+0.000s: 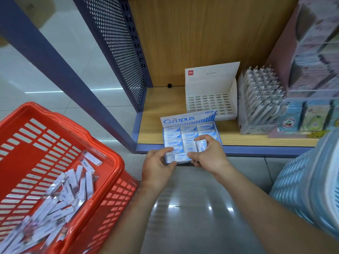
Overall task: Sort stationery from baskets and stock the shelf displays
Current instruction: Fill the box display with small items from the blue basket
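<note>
A blue and white Campus eraser display box [189, 119] sits at the front edge of the wooden shelf [154, 110], filled with rows of wrapped erasers. My left hand [156, 166] grips the box's near left corner, thumb over the front row. My right hand [207, 155] pinches one wrapped eraser [200, 145] above the box's near right part. A red plastic basket [60, 131] at the left holds several long white wrapped packets [73, 187].
Behind the eraser box stands an empty white slotted display box [211, 105]. A display of grey pens [260, 99] stands to its right, then colourful packs [310, 116]. A blue perforated panel [117, 44] bounds the shelf on the left. A light blue basket [311, 180] is at right.
</note>
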Demonstrator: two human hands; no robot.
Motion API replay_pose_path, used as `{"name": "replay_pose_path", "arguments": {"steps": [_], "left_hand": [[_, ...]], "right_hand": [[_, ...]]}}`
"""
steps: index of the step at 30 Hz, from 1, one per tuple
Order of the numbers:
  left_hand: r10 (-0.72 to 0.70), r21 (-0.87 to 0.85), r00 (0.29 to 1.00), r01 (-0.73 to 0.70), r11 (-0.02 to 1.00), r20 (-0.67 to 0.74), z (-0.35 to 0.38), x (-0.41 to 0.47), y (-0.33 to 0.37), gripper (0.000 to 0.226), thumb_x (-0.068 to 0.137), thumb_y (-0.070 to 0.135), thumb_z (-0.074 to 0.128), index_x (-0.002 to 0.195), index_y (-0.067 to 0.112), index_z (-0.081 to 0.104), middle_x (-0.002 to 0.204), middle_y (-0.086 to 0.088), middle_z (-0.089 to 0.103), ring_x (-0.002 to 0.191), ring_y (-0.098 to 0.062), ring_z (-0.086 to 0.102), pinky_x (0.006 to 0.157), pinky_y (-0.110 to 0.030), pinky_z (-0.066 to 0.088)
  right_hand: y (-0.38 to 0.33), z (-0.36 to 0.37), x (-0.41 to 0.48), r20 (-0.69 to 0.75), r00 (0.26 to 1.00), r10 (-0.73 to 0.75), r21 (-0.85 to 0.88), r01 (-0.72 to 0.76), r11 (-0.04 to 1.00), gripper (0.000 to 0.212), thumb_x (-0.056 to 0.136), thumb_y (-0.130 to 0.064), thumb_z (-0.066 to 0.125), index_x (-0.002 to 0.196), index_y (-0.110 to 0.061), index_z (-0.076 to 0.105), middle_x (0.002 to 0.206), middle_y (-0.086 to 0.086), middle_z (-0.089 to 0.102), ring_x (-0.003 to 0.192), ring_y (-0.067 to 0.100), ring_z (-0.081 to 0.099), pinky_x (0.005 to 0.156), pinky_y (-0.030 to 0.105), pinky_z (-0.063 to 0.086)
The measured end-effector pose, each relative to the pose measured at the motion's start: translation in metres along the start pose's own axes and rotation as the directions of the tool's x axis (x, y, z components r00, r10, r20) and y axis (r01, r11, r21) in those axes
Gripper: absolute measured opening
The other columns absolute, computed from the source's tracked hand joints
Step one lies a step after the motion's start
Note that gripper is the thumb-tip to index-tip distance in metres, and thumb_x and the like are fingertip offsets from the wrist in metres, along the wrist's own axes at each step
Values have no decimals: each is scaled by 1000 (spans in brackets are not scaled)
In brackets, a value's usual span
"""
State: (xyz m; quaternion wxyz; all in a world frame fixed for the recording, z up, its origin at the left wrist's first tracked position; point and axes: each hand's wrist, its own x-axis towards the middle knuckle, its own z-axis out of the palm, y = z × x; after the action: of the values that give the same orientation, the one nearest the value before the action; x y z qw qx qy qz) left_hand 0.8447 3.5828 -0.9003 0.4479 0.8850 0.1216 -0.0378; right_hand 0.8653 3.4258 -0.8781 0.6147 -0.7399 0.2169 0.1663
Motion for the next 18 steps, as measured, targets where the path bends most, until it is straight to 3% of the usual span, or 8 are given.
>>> {"name": "replay_pose_path", "arguments": {"steps": [4, 8, 11, 14, 18], "left_hand": [[36, -1, 999, -36, 999, 30, 1, 1, -7, 45, 71, 9, 82, 108, 32, 71, 98, 5, 51, 91, -15, 59, 92, -23, 47], [41, -22, 999, -41, 999, 18, 4, 3, -8, 40, 70, 12, 85, 104, 30, 73, 97, 8, 51, 87, -13, 58, 86, -15, 46], [52, -9, 999, -52, 999, -9, 5, 5, -10, 36, 72, 15, 84, 104, 28, 74, 100, 5, 52, 84, -6, 57, 82, -9, 44], [92, 5, 995, -92, 996, -36, 11, 4, -12, 38, 70, 13, 85, 105, 26, 75, 102, 5, 48, 85, 4, 53, 82, -2, 39], [165, 35, 984, -163, 986, -72, 19, 5, -17, 41, 67, 9, 86, 104, 24, 76, 113, 2, 46, 105, -17, 55, 98, -24, 45]], "right_hand": [[-3, 10, 11, -2, 1000, -24, -181, 24, 983, 41, 71, -8, 77, 89, -33, 51, 88, 13, 69, 72, 33, 68, 73, 50, 58], [0, 18, 17, -47, 998, -39, -222, 28, 975, 43, 69, -13, 80, 97, -32, 53, 93, 7, 67, 79, 33, 69, 76, 48, 58], [0, 20, 18, -40, 997, -70, -327, 53, 943, 42, 71, -16, 78, 102, -31, 53, 82, 0, 62, 73, 24, 65, 67, 36, 55], [-5, 25, 15, -2, 990, -143, -467, 125, 875, 39, 76, -16, 76, 105, -31, 53, 70, -10, 48, 73, 18, 54, 61, 26, 39], [-2, 27, 13, -16, 988, -151, -428, 130, 894, 37, 76, -16, 77, 103, -28, 53, 71, -8, 50, 69, 17, 52, 58, 27, 39]]}}
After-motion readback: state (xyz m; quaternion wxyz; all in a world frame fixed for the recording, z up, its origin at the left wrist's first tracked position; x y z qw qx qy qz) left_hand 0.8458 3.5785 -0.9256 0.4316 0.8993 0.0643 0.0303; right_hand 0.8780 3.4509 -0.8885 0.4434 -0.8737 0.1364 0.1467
